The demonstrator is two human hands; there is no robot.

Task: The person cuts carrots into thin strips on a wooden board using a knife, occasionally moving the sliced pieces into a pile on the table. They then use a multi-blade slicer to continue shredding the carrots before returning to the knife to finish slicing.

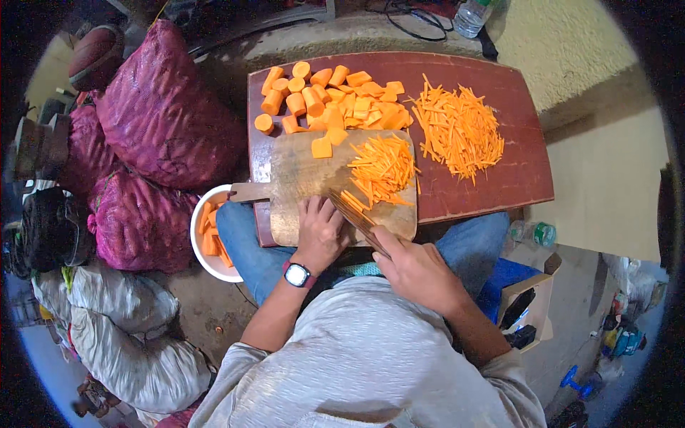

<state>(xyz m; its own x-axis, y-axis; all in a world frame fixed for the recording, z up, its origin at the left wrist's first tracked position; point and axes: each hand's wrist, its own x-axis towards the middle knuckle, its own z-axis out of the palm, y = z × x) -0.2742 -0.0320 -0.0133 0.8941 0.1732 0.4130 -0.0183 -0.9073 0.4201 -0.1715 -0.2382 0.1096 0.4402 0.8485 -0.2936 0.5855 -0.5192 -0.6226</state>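
A seated person in a light grey shirt and blue jeans works at a low, dark red worktop (521, 171) with a rounded far edge. The right hand (414, 267) is wrapped around the near end of a long, narrow, brownish knife (354, 219), which slants over the lower part of a pale brown wooden cutting board (292, 164). The left hand (321, 228), with a dark-banded watch (296, 274) at its wrist, rests on the board just left of the blade, its fingers bent and their tips turned down; whether it pins a piece beneath them cannot be told. Just right of the blade lie a few loose strips, and beyond them a small heap of thin orange carrot strips (382, 167) on the board's right side. A flat, squarish orange carrot slice (322, 148) lies near the board's far edge. Behind the board, thick orange carrot chunks (314, 100) spread over the worktop, with flat slices crowded at their right; farther right sits a larger mound of fine orange carrot shreds (460, 132). The board's handle points left, above a round white bowl (202, 267) holding more carrot pieces beside the left knee. Bulging magenta mesh sacks (171, 114) lean together at the left, with whitish woven sacks (135, 357) nearer.
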